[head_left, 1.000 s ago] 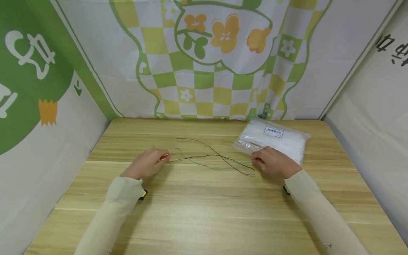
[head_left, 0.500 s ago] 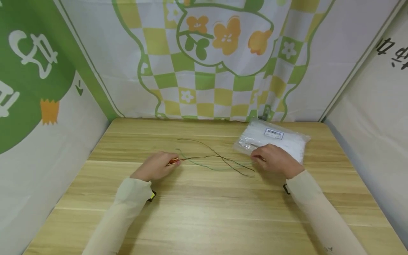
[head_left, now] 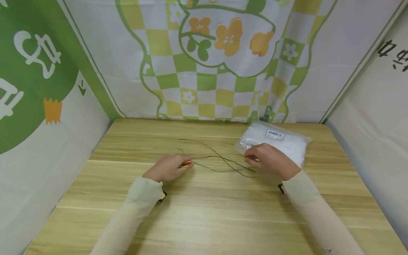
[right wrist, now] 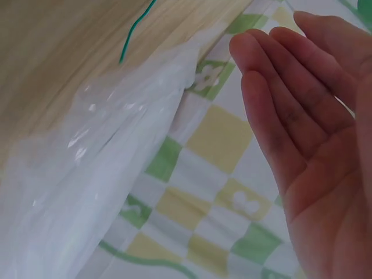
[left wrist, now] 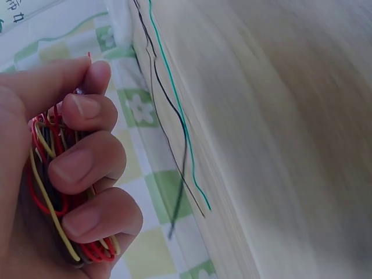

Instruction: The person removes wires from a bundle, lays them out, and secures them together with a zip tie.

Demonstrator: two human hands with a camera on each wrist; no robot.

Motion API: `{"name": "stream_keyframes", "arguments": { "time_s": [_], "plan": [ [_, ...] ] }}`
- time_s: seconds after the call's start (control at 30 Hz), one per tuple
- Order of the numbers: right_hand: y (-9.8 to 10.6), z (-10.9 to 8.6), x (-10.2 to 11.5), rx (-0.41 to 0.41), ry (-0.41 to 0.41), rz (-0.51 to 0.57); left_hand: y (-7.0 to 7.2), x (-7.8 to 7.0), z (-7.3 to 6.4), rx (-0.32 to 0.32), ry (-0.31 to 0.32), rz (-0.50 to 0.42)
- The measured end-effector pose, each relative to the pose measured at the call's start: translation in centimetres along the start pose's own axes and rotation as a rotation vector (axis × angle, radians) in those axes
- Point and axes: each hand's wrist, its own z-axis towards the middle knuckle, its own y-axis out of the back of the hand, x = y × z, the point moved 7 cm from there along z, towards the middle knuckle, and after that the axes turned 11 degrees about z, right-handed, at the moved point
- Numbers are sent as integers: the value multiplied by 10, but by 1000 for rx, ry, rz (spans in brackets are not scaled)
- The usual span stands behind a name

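My left hand (head_left: 170, 166) grips a small coiled bundle of red, yellow and dark wires (left wrist: 46, 200), its fingers curled round it. The thumb and index fingertip meet, a thin red wire end poking up there. Three single wires lie crossed on the table between the hands: a green wire (head_left: 220, 171), a black wire (head_left: 205, 156) and a brown wire (head_left: 197, 142). My right hand (head_left: 271, 161) hovers near their right ends, in front of the plastic bag. In the right wrist view its fingers are loosely bent, with nothing held.
A clear plastic bag (right wrist: 75, 186) of white contents with a barcode label (head_left: 275, 135) lies at the back right, partly hidden by the right hand. Wooden tabletop (head_left: 204, 209) stretches in front. A patterned cloth (head_left: 207, 81) hangs behind, with fabric walls on both sides.
My left hand has moved to the right with the wire bundle, over the wires' left ends. The right hand has let go of the green wire's end and shifted slightly left.
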Motion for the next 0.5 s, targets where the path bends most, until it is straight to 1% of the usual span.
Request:
{"name": "stream_keyframes", "arguments": {
  "time_s": [0.2, 0.4, 0.5],
  "plan": [
    [-10, 10, 13, 19, 63, 8, -3, -18, 11, 17, -41, -21],
    [-17, 20, 27, 30, 118, -7, -4, -35, 20, -4, -122, -13],
    [-21, 25, 32, 45, 127, 2, -6, -42, 24, -5, -147, -11]
  ]
}}
